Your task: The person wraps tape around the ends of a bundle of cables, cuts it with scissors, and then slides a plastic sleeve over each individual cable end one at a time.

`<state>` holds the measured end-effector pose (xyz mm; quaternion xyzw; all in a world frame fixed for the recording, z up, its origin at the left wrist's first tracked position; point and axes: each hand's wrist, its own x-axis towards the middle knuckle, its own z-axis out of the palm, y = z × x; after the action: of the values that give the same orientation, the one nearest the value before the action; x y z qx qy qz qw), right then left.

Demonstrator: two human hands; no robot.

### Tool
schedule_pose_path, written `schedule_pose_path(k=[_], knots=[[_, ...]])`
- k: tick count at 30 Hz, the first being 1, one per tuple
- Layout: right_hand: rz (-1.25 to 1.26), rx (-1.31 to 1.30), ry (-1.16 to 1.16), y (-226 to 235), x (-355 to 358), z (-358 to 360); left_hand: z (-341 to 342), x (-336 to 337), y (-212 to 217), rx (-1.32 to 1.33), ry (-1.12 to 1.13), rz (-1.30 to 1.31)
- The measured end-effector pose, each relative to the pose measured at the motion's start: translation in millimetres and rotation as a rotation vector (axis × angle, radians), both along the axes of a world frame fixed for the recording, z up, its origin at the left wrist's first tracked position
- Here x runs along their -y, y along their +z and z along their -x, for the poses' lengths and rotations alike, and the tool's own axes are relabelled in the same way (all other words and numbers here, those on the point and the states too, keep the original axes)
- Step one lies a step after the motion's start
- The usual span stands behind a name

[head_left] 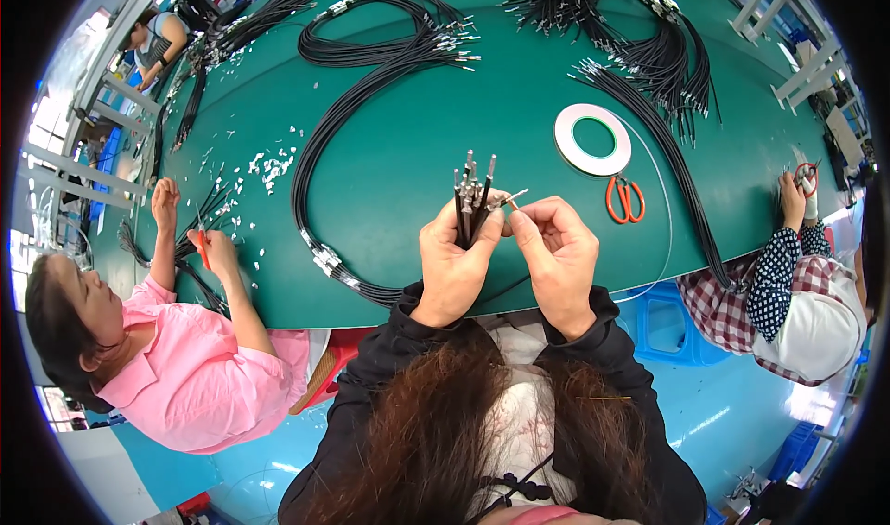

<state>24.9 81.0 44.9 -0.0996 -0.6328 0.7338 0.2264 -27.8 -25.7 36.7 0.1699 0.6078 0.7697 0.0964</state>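
The left hand point(454, 265) gripped a cable bundle point(471, 201) above the green table point(408, 164) while the right hand point(556, 252) pinched one tip; many looped cables point(389, 52) apparently awaited handling.

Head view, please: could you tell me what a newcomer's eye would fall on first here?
Probably the bundle of black cables with metal tips, held upright at centre in the left hand, while the right hand pinches one tip beside it. Next, the long green table strewn with black cable loops, with a white tape roll and orange scissors right of the hands.
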Motion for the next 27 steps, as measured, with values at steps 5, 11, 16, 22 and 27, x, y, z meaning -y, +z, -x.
schedule_pose_path(k=[5,11,16,22,27], knots=[[-0.025,-0.001,-0.014,-5,2,3,4,1,2,0.098,-0.033,-0.090],[0.008,-0.050,-0.064,-3,8,9,13,8,4,0.164,-0.134,-0.121],[0.003,-0.122,-0.058,4,8,9,14,11,5,0.206,-0.212,-0.137],[-0.016,-0.159,-0.009,3,10,13,19,16,3,0.204,-0.283,-0.166],[-0.035,-0.171,-0.013,2,7,12,19,17,2,0.195,-0.310,-0.154]])
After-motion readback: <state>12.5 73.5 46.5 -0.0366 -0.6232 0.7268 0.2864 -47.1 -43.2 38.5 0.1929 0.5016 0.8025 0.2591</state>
